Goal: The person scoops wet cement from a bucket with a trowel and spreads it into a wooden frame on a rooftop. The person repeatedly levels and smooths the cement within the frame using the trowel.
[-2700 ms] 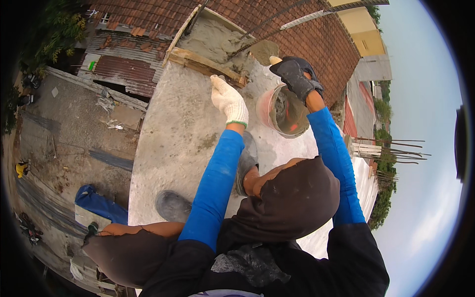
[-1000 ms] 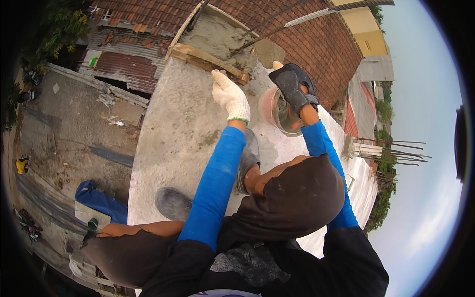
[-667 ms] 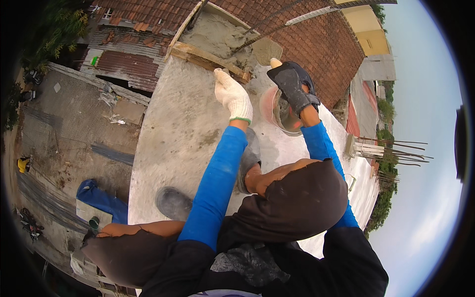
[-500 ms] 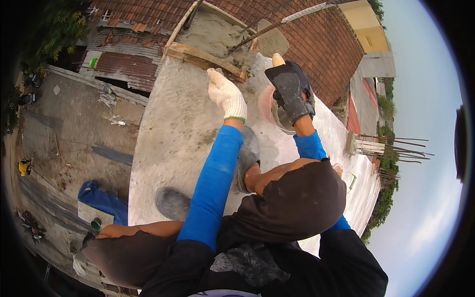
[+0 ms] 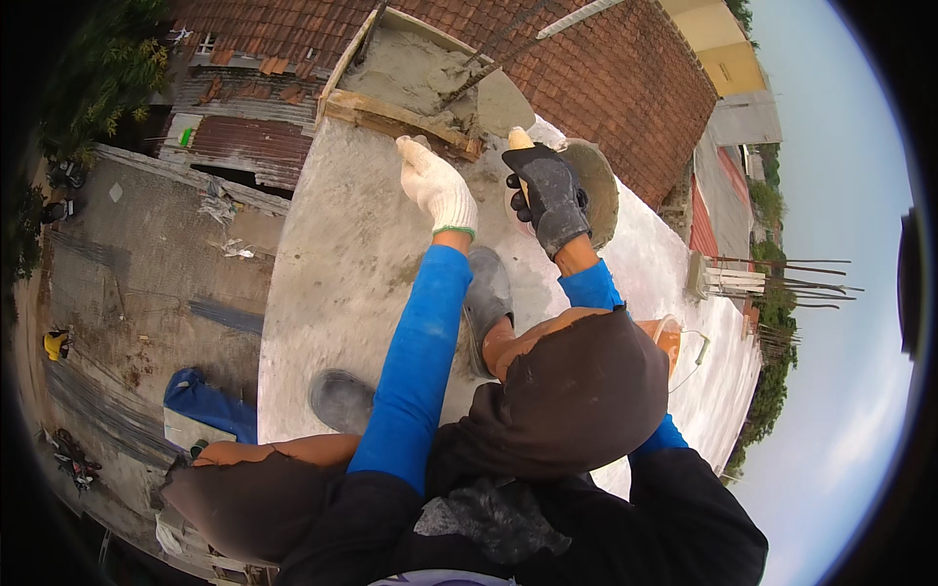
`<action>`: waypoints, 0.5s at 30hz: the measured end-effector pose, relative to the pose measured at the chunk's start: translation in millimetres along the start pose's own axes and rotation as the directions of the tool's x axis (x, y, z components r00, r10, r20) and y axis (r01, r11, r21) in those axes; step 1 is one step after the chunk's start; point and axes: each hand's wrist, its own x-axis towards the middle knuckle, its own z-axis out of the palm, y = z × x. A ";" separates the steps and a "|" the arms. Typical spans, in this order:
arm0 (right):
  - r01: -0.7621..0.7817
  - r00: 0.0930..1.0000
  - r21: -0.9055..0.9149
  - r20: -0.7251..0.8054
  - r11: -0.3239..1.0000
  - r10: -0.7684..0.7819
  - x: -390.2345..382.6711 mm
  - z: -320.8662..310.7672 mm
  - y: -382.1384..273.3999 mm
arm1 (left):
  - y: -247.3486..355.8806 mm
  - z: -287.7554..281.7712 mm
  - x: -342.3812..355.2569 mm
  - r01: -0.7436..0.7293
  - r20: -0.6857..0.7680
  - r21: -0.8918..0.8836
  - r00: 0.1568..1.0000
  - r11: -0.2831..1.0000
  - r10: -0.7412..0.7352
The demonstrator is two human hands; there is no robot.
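Observation:
My left hand (image 5: 437, 186), in a white knit glove, hovers over the concrete slab near a wooden form board (image 5: 396, 121). Its fingers are curled closed, and nothing shows sticking out of them. In a black glove, my right hand (image 5: 550, 190) is closed around the pale wooden handle of a trowel (image 5: 518, 138). A rounded grey blade (image 5: 598, 190), apparently the trowel's and coated with mortar, shows beside that hand. Behind the hand, a pale pinkish bucket (image 5: 515, 200) is mostly hidden.
Wet mortar (image 5: 410, 68) fills the boarded corner, with a steel bar (image 5: 489, 70) slanting across it. An orange bucket (image 5: 664, 337) stands right of my knee. The slab's (image 5: 313, 293) left edge drops to a yard far below. Rebar ends (image 5: 801, 283) jut out at right.
My right hand has turned and moved a little left and down, bringing the grey rounded blade into view over the bucket. My left hand has shifted slightly left. More of the orange bucket shows.

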 end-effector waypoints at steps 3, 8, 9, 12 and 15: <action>-0.181 0.983 0.195 0.024 0.964 0.180 -23.1 -23.6 -5.8 | 2.3 -2.9 8.1 -0.061 -0.018 -0.057 0.998 0.997 0.060; -0.363 0.924 0.471 0.296 0.804 0.244 -45.3 -29.3 -4.0 | 14.6 -11.8 25.4 -0.021 -0.134 0.021 0.991 1.000 0.023; -0.388 0.905 0.482 0.361 0.785 0.225 -38.2 -18.0 -5.1 | 17.6 -13.0 27.2 -0.001 -0.148 0.003 0.989 1.000 0.001; -0.363 0.919 0.610 0.359 0.704 0.163 -19.5 30.9 -4.3 | 27.0 -18.5 35.3 0.065 -0.203 -0.006 0.977 0.998 -0.065; -0.330 0.936 0.727 0.334 0.603 0.111 -2.7 82.7 -9.5 | 31.0 -27.5 48.3 -0.043 -0.221 -0.016 0.975 0.999 0.038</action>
